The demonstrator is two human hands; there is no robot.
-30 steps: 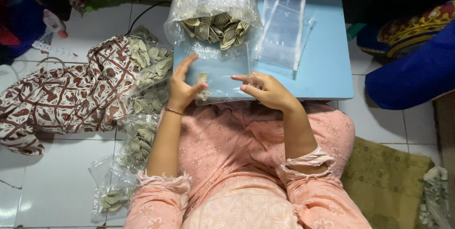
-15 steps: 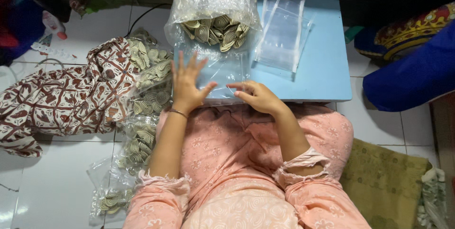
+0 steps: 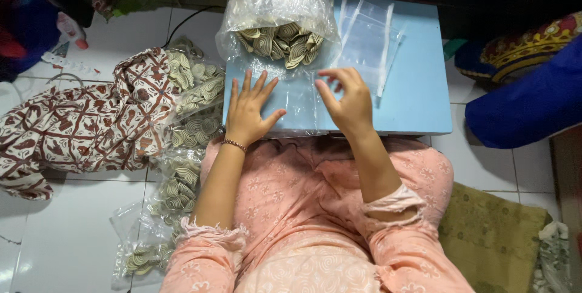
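Note:
My left hand (image 3: 250, 110) lies flat, fingers spread, on a clear plastic bag (image 3: 298, 96) spread over the light blue low table (image 3: 418, 96). My right hand (image 3: 344, 102) hovers over the same bag with fingers curled, fingertips touching the plastic near its right side. Just beyond both hands stands a large clear sack of pale spiral-shaped crackers (image 3: 279, 26), its open bottom spilling pieces toward the bag.
A stack of empty clear bags (image 3: 367, 41) lies on the table right of the sack. Filled cracker bags (image 3: 188, 123) pile on the white tiled floor at left beside a brown patterned cloth (image 3: 85, 123). A blue cushion (image 3: 527, 105) and olive mat (image 3: 491, 238) sit at right.
My left hand has opened from a curled grip and pressed flat on the bag. My right hand moved up and right across the plastic.

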